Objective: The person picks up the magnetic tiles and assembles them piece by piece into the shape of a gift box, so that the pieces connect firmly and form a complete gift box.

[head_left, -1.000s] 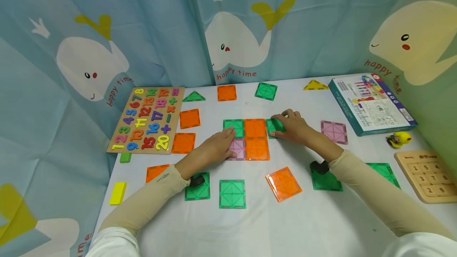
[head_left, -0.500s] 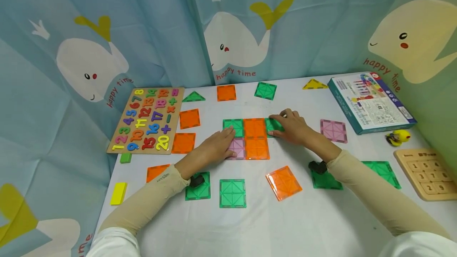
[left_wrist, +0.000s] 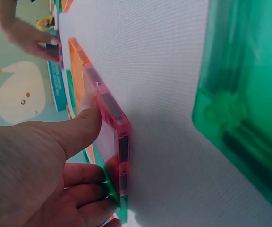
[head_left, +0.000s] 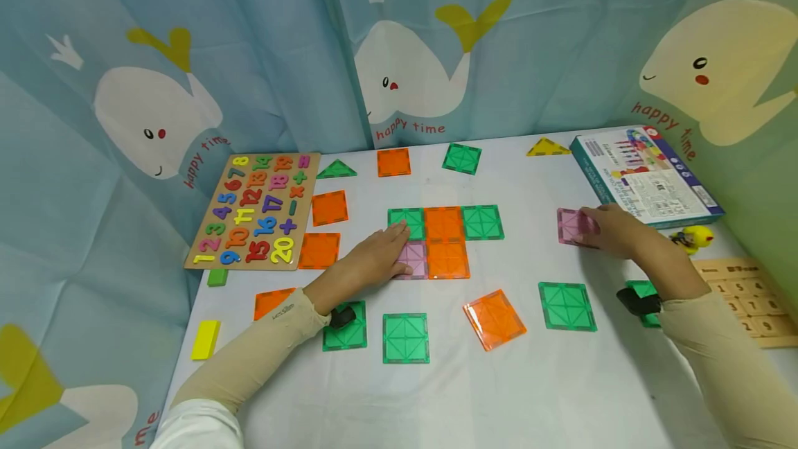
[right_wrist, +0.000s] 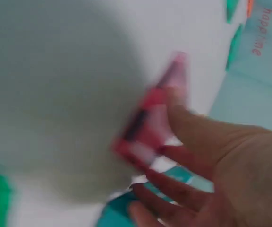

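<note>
My left hand (head_left: 376,256) rests on a block of flat magnetic tiles. In the left wrist view its thumb lies on the pink magnetic tile (left_wrist: 108,113), its fingers on the green tile (head_left: 395,216) behind. Two orange tiles (head_left: 444,222) adjoin these, and another green tile (head_left: 482,222) joins the block at the back right. Farther right, my right hand (head_left: 617,231) pinches a second pink magnetic tile (head_left: 569,226) by its right part. The right wrist view is blurred; there the thumb lies over this tile (right_wrist: 148,125), which looks tilted.
Loose green tiles (head_left: 406,338) and an orange tile (head_left: 495,319) lie in front. A number board (head_left: 252,210) stands at left, with orange tiles (head_left: 329,207) beside it. A toy box (head_left: 648,175), a yellow duck toy (head_left: 693,238) and a wooden number tray (head_left: 742,296) are at right.
My right hand has let go of the green tile at the block's right end and moved right to the pink tile, which it now grips. The left hand has stayed put.
</note>
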`<act>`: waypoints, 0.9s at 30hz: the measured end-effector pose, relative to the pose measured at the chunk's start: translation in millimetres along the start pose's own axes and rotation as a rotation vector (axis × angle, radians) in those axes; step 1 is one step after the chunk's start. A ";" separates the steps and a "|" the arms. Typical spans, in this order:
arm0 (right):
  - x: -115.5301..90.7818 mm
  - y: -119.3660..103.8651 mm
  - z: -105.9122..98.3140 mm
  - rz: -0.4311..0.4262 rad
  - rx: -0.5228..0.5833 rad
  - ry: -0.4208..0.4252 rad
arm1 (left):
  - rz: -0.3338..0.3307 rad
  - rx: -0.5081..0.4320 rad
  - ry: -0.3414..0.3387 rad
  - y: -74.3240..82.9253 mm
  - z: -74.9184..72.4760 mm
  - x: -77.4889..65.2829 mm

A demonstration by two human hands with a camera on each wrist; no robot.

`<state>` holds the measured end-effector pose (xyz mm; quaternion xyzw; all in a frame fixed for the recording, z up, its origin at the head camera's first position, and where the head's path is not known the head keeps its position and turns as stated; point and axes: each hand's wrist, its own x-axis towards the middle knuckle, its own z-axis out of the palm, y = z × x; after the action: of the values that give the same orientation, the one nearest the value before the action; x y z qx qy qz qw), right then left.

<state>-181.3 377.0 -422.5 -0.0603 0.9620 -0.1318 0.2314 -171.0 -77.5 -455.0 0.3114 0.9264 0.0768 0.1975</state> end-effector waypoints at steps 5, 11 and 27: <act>-7.1 6.6 19.4 -0.010 0.004 0.048 | 0.006 0.002 0.007 0.0 -0.9 -0.1; -10.0 0.6 31.9 -0.036 -0.019 0.101 | 0.004 -0.001 0.006 1.3 -1.3 -1.3; -21.1 -65.1 58.3 -0.177 -0.071 0.178 | -0.002 -0.011 0.000 0.6 -1.8 -1.1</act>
<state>-132.1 305.2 -445.1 -0.1412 0.9737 -0.1225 0.1302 -170.7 -77.7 -452.9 0.3092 0.9263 0.0819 0.1991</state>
